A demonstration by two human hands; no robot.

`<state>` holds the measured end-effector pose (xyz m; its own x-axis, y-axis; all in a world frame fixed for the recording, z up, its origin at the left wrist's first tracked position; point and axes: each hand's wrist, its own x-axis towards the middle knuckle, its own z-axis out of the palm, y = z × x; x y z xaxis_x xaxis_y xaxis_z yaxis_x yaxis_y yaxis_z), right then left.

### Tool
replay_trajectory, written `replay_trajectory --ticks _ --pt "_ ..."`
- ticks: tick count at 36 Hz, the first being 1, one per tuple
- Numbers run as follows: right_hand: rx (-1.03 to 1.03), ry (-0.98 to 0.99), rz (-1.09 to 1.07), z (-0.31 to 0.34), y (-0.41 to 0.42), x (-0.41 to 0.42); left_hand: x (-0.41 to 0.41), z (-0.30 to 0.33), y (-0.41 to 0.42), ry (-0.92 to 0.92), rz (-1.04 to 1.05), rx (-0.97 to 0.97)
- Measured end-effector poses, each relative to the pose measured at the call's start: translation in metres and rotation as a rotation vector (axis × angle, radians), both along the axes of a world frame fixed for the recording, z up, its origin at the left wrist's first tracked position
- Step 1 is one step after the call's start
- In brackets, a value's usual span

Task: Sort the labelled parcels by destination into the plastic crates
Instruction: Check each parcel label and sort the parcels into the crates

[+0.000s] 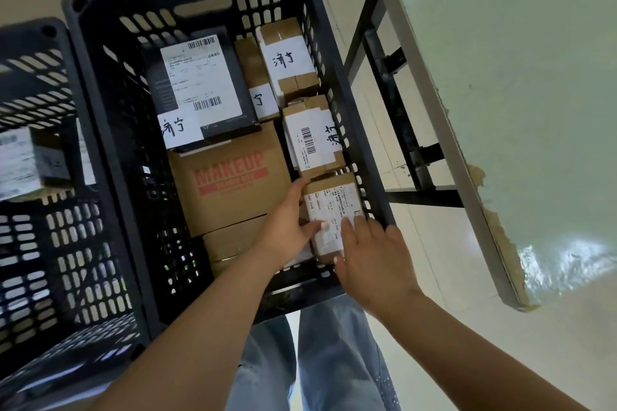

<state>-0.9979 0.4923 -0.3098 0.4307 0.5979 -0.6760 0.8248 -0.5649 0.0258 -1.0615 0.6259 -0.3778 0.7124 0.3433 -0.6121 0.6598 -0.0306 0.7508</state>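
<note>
Head view. A black slotted plastic crate (110,83) holds rectangular cardboard parcels. The left hand (287,220) grips a small labelled parcel (332,210) at the crate's near right corner, thumb across its white printed label, fingers curled along its left edge. The right hand (370,253) lies flat, fingers straight, on the same parcel's near end. Beside it sits a brown box printed MAKEUP (230,177); a glossy black box (197,83) lies beyond. A second crate (40,83) stands left; a pale green table (534,110) stands right.
</note>
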Motion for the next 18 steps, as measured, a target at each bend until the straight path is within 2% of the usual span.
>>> replay_trajectory --ticks 5,10,16,18 --pt "-0.032 -0.043 0.066 -0.002 -0.002 -0.003 0.004 -0.006 0.006 0.037 -0.021 0.072" --pt "0.055 -0.087 0.083 -0.013 -0.006 0.000 0.005 -0.012 0.006 0.106 -0.076 0.104" --pt "0.018 0.037 0.178 -0.012 -0.004 0.008 0.015 -0.019 -0.001 0.119 0.027 0.180" --pt "0.019 0.050 0.183 -0.010 0.000 0.012 0.017 -0.019 -0.001 0.122 0.005 0.220"
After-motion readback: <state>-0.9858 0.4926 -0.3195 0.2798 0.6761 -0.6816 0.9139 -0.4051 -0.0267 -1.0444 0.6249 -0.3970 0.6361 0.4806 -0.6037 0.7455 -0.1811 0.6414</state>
